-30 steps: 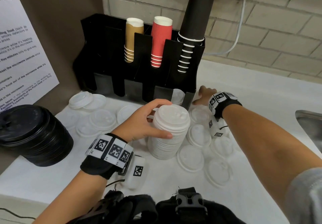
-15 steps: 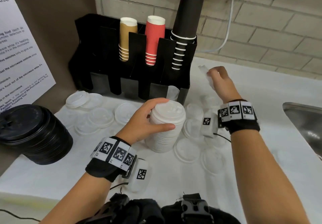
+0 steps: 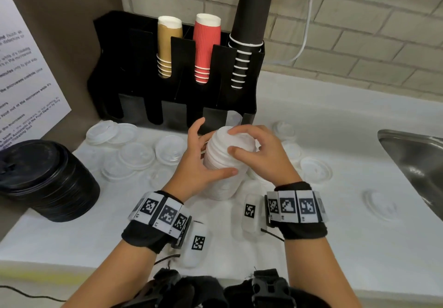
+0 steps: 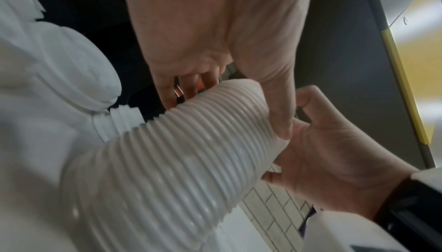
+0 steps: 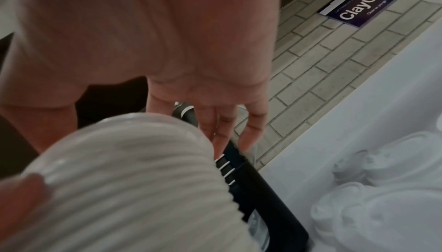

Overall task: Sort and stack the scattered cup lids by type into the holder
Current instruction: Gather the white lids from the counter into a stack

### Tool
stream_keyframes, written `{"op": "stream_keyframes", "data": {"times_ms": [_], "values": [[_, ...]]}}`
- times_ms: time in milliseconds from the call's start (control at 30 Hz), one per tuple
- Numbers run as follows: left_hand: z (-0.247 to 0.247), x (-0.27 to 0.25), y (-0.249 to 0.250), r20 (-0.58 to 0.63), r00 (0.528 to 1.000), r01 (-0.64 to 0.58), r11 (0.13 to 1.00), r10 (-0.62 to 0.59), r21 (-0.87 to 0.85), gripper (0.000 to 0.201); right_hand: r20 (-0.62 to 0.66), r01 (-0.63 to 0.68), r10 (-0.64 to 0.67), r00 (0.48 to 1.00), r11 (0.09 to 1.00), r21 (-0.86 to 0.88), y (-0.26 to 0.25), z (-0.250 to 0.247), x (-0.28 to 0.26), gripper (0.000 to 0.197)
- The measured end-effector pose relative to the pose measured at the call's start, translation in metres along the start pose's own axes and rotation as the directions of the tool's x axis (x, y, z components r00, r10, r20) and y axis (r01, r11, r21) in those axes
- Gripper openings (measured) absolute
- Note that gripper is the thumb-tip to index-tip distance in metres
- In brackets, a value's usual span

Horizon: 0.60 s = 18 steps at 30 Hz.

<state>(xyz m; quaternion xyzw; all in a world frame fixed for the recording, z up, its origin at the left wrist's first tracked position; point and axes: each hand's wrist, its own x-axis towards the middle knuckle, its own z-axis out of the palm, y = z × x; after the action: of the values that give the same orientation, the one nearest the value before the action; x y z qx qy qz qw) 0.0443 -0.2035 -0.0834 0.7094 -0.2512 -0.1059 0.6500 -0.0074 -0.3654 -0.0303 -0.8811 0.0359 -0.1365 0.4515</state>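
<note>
A tall stack of white cup lids (image 3: 223, 185) stands on the white counter in front of the black holder (image 3: 179, 92). My left hand (image 3: 213, 152) grips the stack from its left side, thumb across the front. My right hand (image 3: 239, 141) curls over the top of the stack and holds a white lid (image 3: 242, 140) down on it. In the left wrist view the ribbed stack (image 4: 167, 161) fills the middle, with my left thumb (image 4: 282, 116) pressed on its upper rim. In the right wrist view the top lid (image 5: 143, 123) sits under my right fingers (image 5: 227, 129).
Loose white lids lie to the left (image 3: 136, 154) and right (image 3: 316, 171) of the stack. A stack of black lids (image 3: 45, 178) stands at the left. Brown (image 3: 166, 44), red (image 3: 206, 46) and black (image 3: 249, 27) cups fill the holder's upper slots. A steel sink (image 3: 417, 159) lies at the right.
My right hand picked a white lid off the counter by the holder, lifted it and brought it left onto the top of the stack. My left hand stayed on the stack.
</note>
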Motion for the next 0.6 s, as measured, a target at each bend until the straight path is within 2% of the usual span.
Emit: {"op": "stream_keyframes", "data": {"times_ms": [233, 400, 500, 567, 600], "values": [[0.001, 0.001, -0.002, -0.014, 1.0, 0.007, 1.0, -0.007, 0.011, 0.117, 0.028, 0.032, -0.029, 0.999, 0.994, -0.104, -0.008, 0.0, -0.006, 0.038], [0.001, 0.002, -0.001, -0.012, 1.0, 0.021, 0.999, -0.02, 0.026, 0.113, 0.061, 0.029, -0.023, 0.998, 0.995, -0.099, -0.01, 0.001, -0.008, 0.038], [-0.001, -0.002, 0.005, 0.03, 0.999, 0.021, 0.999, -0.022, 0.035, 0.11, 0.089, 0.011, -0.003, 0.996, 0.996, -0.083, -0.009, 0.0, -0.009, 0.04], [-0.003, -0.004, 0.013, 0.052, 0.995, 0.081, 0.997, -0.081, 0.002, 0.106, 0.107, -0.011, 0.015, 0.994, 0.999, -0.037, -0.011, 0.001, -0.01, 0.044], [-0.005, -0.004, 0.017, 0.058, 0.99, 0.132, 0.991, -0.13, -0.031, 0.095, 0.104, -0.032, 0.031, 0.994, 0.999, 0.011, -0.012, 0.002, -0.011, 0.047]]}}
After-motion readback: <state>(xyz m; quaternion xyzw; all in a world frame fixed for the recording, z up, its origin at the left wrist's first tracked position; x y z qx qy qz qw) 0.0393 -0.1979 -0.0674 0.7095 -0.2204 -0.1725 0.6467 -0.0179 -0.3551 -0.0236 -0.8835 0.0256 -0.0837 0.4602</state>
